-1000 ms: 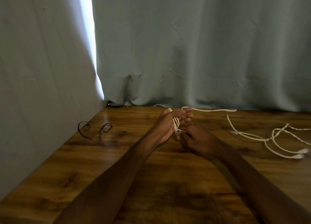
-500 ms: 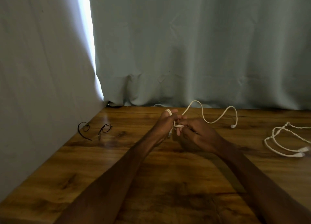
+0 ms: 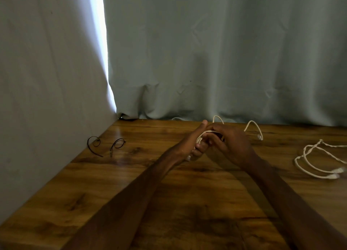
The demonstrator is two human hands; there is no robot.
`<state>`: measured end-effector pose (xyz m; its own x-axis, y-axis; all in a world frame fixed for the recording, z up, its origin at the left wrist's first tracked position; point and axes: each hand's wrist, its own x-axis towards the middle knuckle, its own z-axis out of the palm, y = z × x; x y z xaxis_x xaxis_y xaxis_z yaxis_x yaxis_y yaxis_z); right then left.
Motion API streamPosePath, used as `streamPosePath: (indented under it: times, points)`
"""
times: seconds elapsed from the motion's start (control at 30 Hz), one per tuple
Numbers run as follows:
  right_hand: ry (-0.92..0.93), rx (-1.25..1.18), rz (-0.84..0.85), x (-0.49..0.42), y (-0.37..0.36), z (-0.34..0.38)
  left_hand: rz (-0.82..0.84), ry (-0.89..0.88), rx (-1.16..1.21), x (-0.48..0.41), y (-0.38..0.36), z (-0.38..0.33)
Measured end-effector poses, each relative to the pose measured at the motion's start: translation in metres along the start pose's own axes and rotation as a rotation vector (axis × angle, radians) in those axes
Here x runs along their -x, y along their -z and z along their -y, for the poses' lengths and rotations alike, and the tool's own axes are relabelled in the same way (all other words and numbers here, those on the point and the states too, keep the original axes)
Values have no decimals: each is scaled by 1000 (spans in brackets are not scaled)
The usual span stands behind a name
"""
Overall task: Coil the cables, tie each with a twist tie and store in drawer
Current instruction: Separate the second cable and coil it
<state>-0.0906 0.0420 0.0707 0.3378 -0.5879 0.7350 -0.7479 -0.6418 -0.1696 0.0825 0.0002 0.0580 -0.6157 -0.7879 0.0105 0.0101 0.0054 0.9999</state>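
The white cable (image 3: pixel 205 132) sits part-coiled above the middle of the desk (image 3: pixel 165 208), and everything else is placed from it. The left grip (image 3: pixel 189 143) is closed around its loops, thumb pointing up. The right grip (image 3: pixel 231 144) is clamped over the same loops from the right and hides most of them. The cable's loose tail arches out behind the right grip, and its plug end touches the desk. Far right of the cable a second white cable (image 3: pixel 311 165) lies slack. Well to its left lie two black twist ties (image 3: pixel 105 145), near a pale wall (image 3: pixel 47 84). Beyond it hangs a grey-green curtain (image 3: pixel 216 52).
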Motion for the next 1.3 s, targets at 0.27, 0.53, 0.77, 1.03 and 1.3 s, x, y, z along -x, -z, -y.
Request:
streamPosePath:
  times: [0.27,0.53,0.77,1.03,1.3]
  points:
    - [-20,-94,-16,0,0,-16,131,79,218,6,-8,-11]
    - [-31,-137,35,0,-2,-29,224,58,369,5,-10,-12]
    - [-41,-46,-2,3,-2,-34,166,55,421,5,-13,-7]
    - [-142,-37,-31,3,1,-39,40,43,433,6,-6,-7]
    - [-40,-105,-81,0,7,-20,84,81,305,11,-15,-7]
